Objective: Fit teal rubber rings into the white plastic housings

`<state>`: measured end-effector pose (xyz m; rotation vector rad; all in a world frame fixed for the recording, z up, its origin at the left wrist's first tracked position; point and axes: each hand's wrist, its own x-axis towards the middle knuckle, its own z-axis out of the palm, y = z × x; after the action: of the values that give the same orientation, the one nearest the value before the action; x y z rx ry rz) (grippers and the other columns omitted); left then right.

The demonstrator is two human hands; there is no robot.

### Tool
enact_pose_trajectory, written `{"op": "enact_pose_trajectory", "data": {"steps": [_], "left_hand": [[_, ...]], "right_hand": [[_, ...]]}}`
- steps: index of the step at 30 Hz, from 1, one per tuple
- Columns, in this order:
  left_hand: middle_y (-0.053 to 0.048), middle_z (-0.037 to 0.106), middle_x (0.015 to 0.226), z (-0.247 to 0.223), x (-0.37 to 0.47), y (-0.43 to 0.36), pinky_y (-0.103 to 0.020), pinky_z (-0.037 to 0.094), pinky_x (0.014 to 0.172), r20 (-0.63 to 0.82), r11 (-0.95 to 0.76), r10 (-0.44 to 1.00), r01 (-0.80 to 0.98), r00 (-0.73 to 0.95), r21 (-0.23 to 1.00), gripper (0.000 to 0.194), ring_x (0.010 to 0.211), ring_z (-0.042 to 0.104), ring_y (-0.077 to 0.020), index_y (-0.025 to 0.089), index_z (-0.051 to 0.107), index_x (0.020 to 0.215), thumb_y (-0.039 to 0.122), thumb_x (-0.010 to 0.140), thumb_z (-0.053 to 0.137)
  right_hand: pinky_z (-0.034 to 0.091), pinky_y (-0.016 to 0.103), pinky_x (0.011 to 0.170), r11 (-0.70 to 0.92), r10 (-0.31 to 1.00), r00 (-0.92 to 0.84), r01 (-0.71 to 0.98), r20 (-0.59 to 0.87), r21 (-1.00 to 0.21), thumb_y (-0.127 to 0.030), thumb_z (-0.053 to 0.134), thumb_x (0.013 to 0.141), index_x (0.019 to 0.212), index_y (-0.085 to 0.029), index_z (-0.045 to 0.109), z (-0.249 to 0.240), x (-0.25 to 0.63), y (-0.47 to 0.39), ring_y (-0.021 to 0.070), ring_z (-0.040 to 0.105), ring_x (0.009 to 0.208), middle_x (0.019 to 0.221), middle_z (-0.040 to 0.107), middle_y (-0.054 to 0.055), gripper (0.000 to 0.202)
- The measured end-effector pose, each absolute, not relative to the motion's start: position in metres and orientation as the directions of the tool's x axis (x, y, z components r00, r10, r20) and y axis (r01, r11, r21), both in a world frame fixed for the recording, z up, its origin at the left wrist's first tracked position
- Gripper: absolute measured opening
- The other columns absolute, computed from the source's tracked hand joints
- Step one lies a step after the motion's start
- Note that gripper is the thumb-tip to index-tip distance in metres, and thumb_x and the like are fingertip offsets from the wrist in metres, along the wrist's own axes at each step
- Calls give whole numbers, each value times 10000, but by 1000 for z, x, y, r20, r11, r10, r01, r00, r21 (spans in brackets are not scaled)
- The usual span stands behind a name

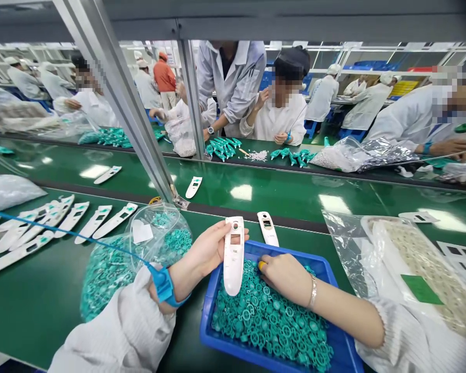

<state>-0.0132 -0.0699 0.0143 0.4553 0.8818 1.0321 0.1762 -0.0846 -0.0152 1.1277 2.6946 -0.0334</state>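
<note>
My left hand (212,243) grips a long white plastic housing (233,264) by its upper end. The housing has a round hole and a rectangular window, and is held upright over a blue bin (206,316). Teal plastic ring parts (272,326) fill the bin. Over the bin's far side, my right hand (285,277) is closed with its fingers curled down at the rings; whatever is between the fingertips is hidden. A yellow cover (261,265) shows on one of its fingers. Another white housing (267,229) lies just beyond the bin. A blue strap (166,285) circles my left wrist.
Several white housings with teal pieces (95,224) lie at left, beside a clear bag of teal rings (104,274). A plastic-wrapped stack (423,274) stands at right. Beyond runs a green conveyor (295,191); a metal post (128,103) rises before it. Co-workers sit across.
</note>
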Motion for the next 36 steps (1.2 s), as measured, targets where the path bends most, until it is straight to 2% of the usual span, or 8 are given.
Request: {"op": "enact_pose_trajectory", "data": {"steps": [10, 15, 17, 20, 25, 28, 32, 36], "left_hand": [[-106, 678, 734, 13, -15, -77, -203, 475, 535, -411, 502, 865, -511, 289, 697, 195, 561, 608, -108, 67, 623, 860, 142, 880, 444], [-61, 647, 682, 9, -2, -88, -193, 451, 510, -383, 539, 840, -503, 385, 676, 126, 538, 582, -101, 95, 614, 820, 197, 834, 541], [-43, 636, 672, 9, 5, -96, -194, 453, 519, -387, 584, 806, -497, 448, 642, 106, 540, 584, -99, 107, 603, 792, 210, 807, 582], [-31, 627, 684, 16, 12, -104, -196, 460, 538, -366, 616, 778, -510, 510, 600, 118, 558, 594, -99, 110, 601, 815, 224, 787, 613], [-15, 622, 666, 27, 10, -110, -190, 437, 526, -381, 601, 797, -557, 469, 573, 109, 546, 579, -89, 128, 579, 815, 216, 771, 626], [-24, 621, 638, 22, 1, -117, -195, 421, 518, -459, 661, 747, -459, 481, 594, 141, 569, 593, -112, 132, 567, 793, 255, 770, 631], [-75, 655, 770, 12, -7, -129, -230, 446, 596, -559, 728, 681, -357, 474, 585, 180, 721, 624, -156, 118, 575, 840, 280, 778, 623], [-64, 622, 742, 12, -2, -138, -235, 429, 592, -504, 723, 688, -432, 521, 539, 206, 628, 568, -120, 101, 601, 848, 292, 772, 620]], "right_hand": [[465, 250, 613, 659, 729, -678, 733, -98, -172, -262, 611, 802, 994, -197, 616, 2, 197, -86, 155, 652, 684, 844, 695, 25, 203], [495, 245, 631, 765, 643, -691, 555, 331, -327, -288, 582, 831, 998, -191, 593, 29, 199, -96, 136, 639, 711, 849, 678, 34, 193], [504, 248, 657, 811, 583, -656, 503, 479, -298, -280, 596, 825, 979, -186, 584, 37, 197, -98, 138, 641, 749, 859, 679, 42, 181], [521, 257, 673, 836, 533, -620, 491, 575, -245, -248, 607, 819, 950, -188, 578, 42, 193, -99, 141, 644, 762, 873, 675, 45, 147], [544, 238, 691, 799, 595, -601, 513, 533, -313, -192, 547, 851, 1019, -190, 559, 39, 193, -104, 128, 646, 797, 1058, 616, 82, 169], [544, 235, 667, 778, 628, -629, 492, 459, -390, -164, 539, 845, 923, -209, 589, 41, 198, -111, 119, 643, 759, 1030, 601, 58, 103], [541, 208, 616, 685, 725, -562, 521, 400, -509, -195, 588, 813, 853, -206, 589, 45, 198, -119, 96, 623, 685, 1042, 576, 55, 41], [529, 233, 646, 767, 641, -641, 507, 422, -394, -204, 513, 864, 883, -187, 585, 37, 182, -120, 125, 614, 722, 858, 631, 40, 77]]}}
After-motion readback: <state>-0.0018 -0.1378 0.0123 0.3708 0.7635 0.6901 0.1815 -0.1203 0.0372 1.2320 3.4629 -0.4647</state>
